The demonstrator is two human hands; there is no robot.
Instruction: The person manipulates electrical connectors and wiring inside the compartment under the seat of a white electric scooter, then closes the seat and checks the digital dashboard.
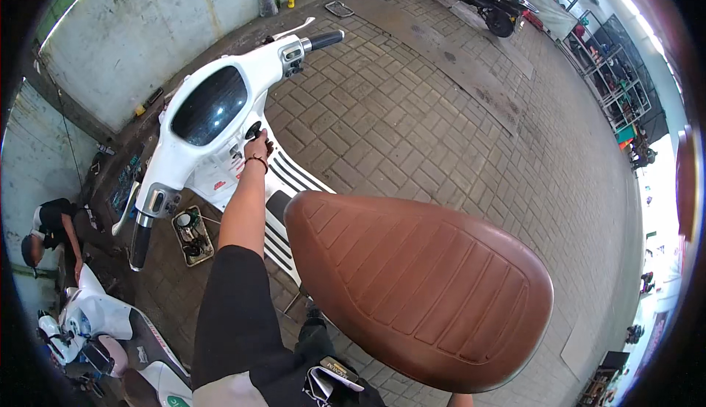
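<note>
A white scooter [184, 158] with a brown ribbed seat [419, 282] stands before me. My left hand [258, 147], a dark bracelet on its wrist, reaches to the panel below the handlebar. Its fingers are curled in beside a round black part [254, 129], and what they grip is hidden. At the lower edge, by the seat's rear end, only a bit of my right hand or wrist [461, 400] shows; its fingers are out of sight. The dark dash screen [209, 105] sits between the right grip [326, 39] and the left grip [140, 244].
To the left, a person [55, 223] bends over another white scooter [99, 311]. A tray of parts [193, 236] lies on the paving beside my scooter. A pale wall [132, 32] runs behind the handlebar. Far off stand a dark motorbike [493, 2] and a metal rack [610, 76].
</note>
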